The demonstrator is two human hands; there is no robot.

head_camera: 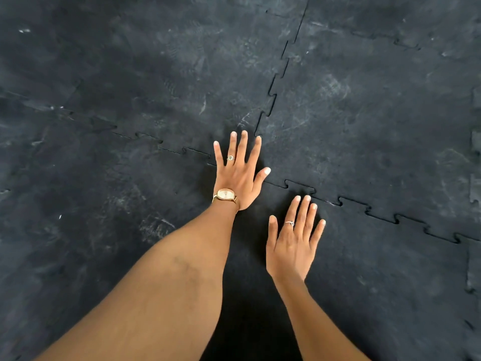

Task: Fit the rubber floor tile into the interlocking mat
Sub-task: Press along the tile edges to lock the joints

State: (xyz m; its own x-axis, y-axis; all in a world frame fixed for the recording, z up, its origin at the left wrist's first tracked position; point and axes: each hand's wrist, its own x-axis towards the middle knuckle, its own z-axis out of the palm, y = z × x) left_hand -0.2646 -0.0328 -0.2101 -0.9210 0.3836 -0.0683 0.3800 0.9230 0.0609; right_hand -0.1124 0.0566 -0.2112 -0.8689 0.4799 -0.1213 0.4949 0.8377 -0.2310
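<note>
Black rubber tiles with jigsaw edges cover the whole view as an interlocking mat [161, 82]. The near right tile [377, 269] lies flat, its toothed far edge [377, 216] meshed with the tile beyond it. My left hand [238, 175], wearing a gold watch and a ring, presses flat with fingers spread where four tiles meet. My right hand [295, 241], with a ring, rests flat and spread on the near right tile, fingertips just short of the toothed seam. Neither hand holds anything.
A second toothed seam [276, 92] runs away from my left hand toward the top. Another seam [166, 147] runs off to the left. Pale scuffs mark the rubber. At the right edge a lighter strip [476, 142] shows beside the tiles.
</note>
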